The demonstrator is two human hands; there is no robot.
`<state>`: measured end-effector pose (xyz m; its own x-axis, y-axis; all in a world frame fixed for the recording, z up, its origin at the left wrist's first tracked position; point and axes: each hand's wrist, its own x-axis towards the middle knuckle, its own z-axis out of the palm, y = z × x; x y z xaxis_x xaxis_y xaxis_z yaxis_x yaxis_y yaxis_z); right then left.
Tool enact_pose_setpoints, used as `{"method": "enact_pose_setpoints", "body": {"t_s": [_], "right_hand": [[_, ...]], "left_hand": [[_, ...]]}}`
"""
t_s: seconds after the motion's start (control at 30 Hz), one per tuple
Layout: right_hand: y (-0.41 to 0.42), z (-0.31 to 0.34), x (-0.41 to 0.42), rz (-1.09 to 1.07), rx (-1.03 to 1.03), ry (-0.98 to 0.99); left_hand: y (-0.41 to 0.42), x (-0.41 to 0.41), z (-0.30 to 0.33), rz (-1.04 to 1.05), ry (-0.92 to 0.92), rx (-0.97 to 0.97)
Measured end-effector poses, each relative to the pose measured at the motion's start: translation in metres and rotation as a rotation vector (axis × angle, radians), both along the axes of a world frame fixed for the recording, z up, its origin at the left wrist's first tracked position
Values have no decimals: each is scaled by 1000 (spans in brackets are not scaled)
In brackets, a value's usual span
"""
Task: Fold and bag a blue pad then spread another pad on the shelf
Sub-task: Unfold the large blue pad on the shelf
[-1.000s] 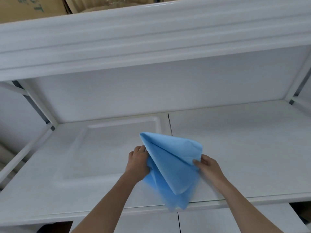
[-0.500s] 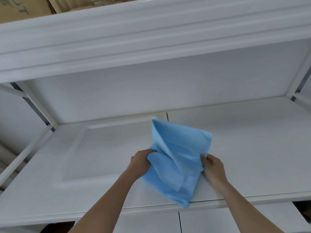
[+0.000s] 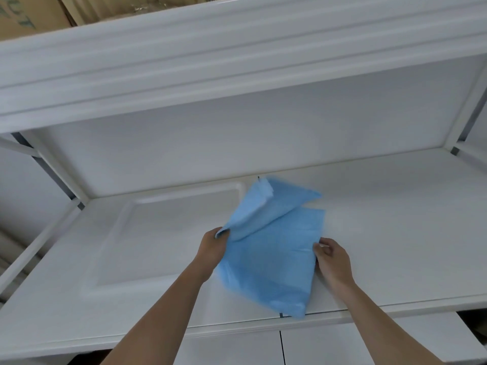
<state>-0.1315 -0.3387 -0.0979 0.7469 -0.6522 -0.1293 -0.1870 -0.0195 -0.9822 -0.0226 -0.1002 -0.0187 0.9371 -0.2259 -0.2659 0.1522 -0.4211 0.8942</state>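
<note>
Since 1 second ago the blue pad (image 3: 268, 256) has opened flatter over the shelf (image 3: 395, 233). Left hand (image 3: 213, 246) pinches a raised flap, right hand (image 3: 332, 256) pinches the opposite edge. The step looks like folding or spreading; next, lay it flat.

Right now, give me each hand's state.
Left hand: pinching a corner of the pad.
Right hand: pinching the pad's right edge.

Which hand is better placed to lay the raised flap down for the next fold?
Likely the left hand: it pinches the blue pad's lifted flap. The right hand holds the opposite edge.
</note>
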Motion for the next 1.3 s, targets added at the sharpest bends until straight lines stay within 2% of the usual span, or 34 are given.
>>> {"method": "enact_pose_setpoints", "body": {"t_s": [0.1, 0.27, 0.53, 0.6, 0.7, 0.83, 1.0, 1.1, 1.2, 1.27, 1.3], "right_hand": [[-6, 5, -1, -61, -81, 24], [-43, 12, -14, -215, -143, 60], [-98, 11, -56, -562, -216, 112], [-106, 7, -69, -585, -159, 121], [-112, 9, -83, -495, -110, 119], [-125, 13, -87, -388, -147, 155], [-138, 7, -86, -293, -232, 185], [-140, 6, -89, -247, -193, 202], [-141, 8, -96, -227, -137, 207], [-135, 12, -101, -234, -90, 259], [-130, 16, -104, -192, -63, 293]], "left_hand": [[-5, -1, 6, 70, 75, -72], [-27, -7, 11, 147, 224, -298], [-98, -25, 6, 107, 434, -527], [-111, -27, 2, -17, 466, -435], [-121, -32, -8, -191, 472, -178], [-135, -45, -21, -248, 510, -35], [-148, -54, -33, -298, 453, -14], [-150, -55, -35, -290, 466, -52], [-149, -54, -31, -378, 510, -65], [-151, -48, -28, -350, 433, -29], [-154, -42, -29, -246, 337, -25]]}}
